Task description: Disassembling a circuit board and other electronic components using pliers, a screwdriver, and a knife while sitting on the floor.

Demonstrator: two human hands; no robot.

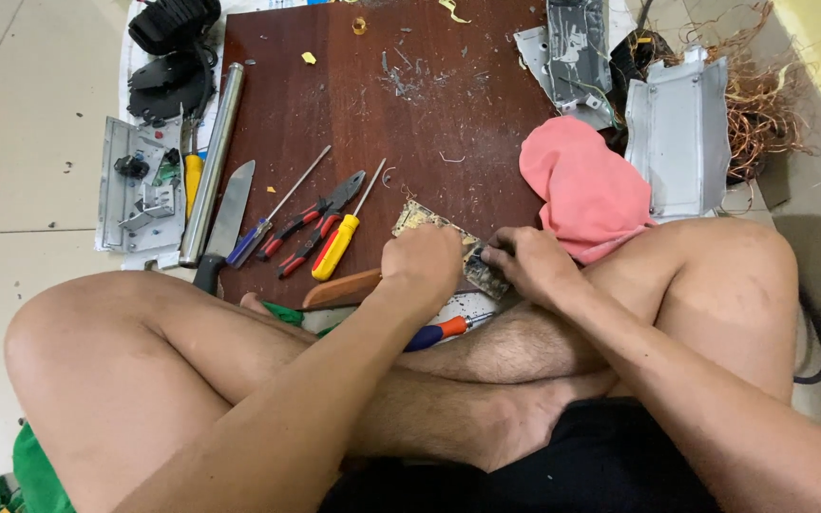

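Note:
I sit cross-legged on the floor at a dark brown board. My left hand and my right hand both grip a small circuit board with parts on it, at the board's near edge. The left hand covers its middle; the right hand pinches its right end. Under my hands lie a wooden-handled tool and a screwdriver with a blue and orange handle.
Left of my hands lie a yellow-handled screwdriver, red pliers, a thin screwdriver, a knife and a metal tube. A pink cloth, grey metal casings and tangled copper wire sit at right.

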